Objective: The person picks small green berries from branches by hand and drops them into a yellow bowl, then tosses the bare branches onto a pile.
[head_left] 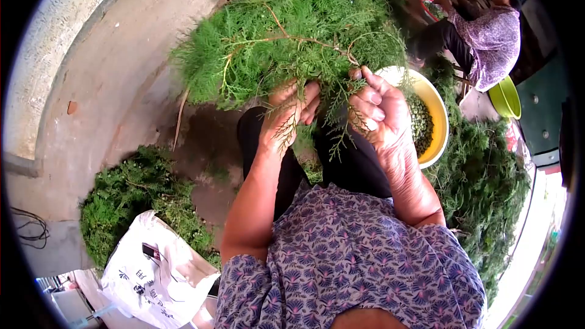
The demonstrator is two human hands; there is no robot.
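Note:
A green branch with feathery leaves and a thin brown stem (pixel 311 40) is held up over my lap. My right hand (pixel 381 109) pinches the stem's end between thumb and finger, with the other fingers curled. My left hand (pixel 291 113) is closed among the leafy sprigs, which partly cover its fingers. Just right of my right hand stands a yellow basin (pixel 437 116) with a pale rim, holding many small green pieces (pixel 420 123). Beyond my hands lies a large heap of green branches (pixel 341 0).
More greenery lies at the lower left (pixel 131 189) and right (pixel 487 189). A white printed sack (pixel 152 274) is at the lower left. Another person (pixel 493 36) sits at the upper right, near a green basin (pixel 507 99). A curved wall edge (pixel 58 42) runs along the left.

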